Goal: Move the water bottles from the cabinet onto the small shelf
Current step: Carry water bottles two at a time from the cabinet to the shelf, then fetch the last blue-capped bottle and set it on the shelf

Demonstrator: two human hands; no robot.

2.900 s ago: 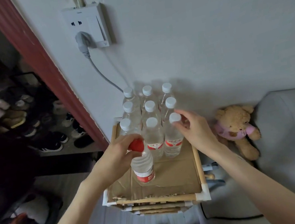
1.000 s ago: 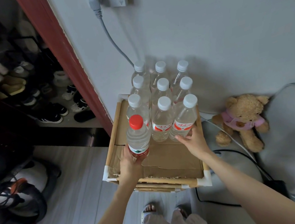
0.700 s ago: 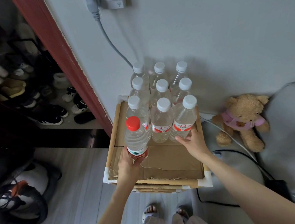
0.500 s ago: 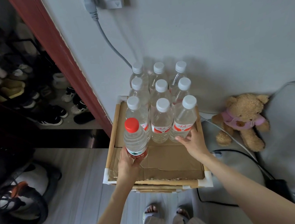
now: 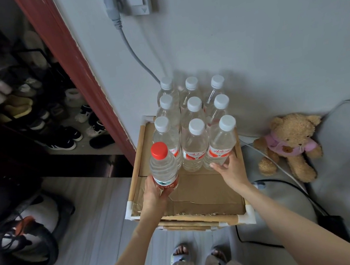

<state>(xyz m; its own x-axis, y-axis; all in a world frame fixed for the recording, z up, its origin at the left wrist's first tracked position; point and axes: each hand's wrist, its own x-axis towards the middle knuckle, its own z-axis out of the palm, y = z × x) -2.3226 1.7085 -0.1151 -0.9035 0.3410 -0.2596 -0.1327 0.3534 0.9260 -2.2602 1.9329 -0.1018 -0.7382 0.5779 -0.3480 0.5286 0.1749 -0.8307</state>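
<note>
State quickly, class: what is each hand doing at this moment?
Left hand: closed around the red-capped bottle.
Right hand: open, fingertips touching the front right white-capped bottle, not gripping it.

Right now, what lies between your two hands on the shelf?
Only bare cardboard on the shelf top separates the left hand, holding the red-capped bottle, from the right hand, in the head view.

Red-capped bottle [image 5: 163,167], white-capped bottles [image 5: 195,145]
</note>
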